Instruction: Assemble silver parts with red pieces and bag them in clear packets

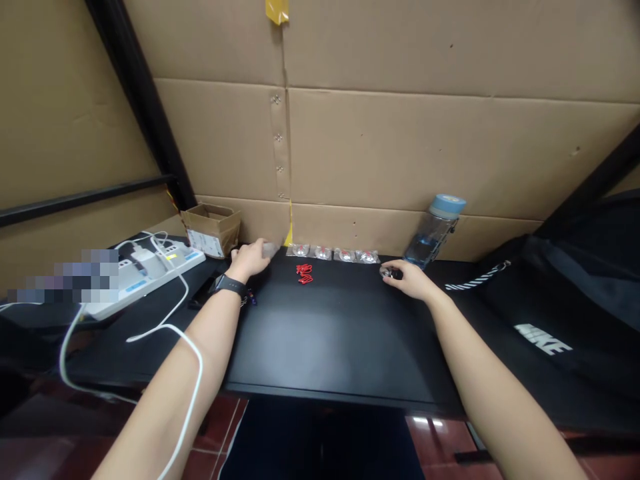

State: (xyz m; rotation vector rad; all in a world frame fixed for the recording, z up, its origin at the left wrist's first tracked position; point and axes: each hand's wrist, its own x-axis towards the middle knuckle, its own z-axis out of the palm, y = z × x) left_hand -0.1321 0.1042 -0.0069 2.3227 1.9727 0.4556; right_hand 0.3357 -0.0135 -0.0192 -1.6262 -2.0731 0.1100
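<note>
Cords point(305, 274) are bright red; packets point(323, 252) are clear, showing silver and red; tabletop point(340, 347) black; cardboard wall point(400, 147) tan; tape point(277, 10) yellow; bottle point(427, 235) clear bluish, lid point(447, 205) light blue; power strip point(143, 285) and cable point(201, 364) white; watch point(231, 285) black; bag point(575, 287) black, lettering point(543, 339) white; strap point(475, 279) striped black and white; box point(226, 235) brown; floor tiles point(445, 440) dull red

White "NIKE" lettering point(543, 339) on black bag point(565, 293); label point(204, 243) on cardboard box point(228, 231) too small to read.

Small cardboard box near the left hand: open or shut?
Cardboard box is open: its top gapes and inner walls show. Bottom hidden, so can't tell if it's empty.
</note>
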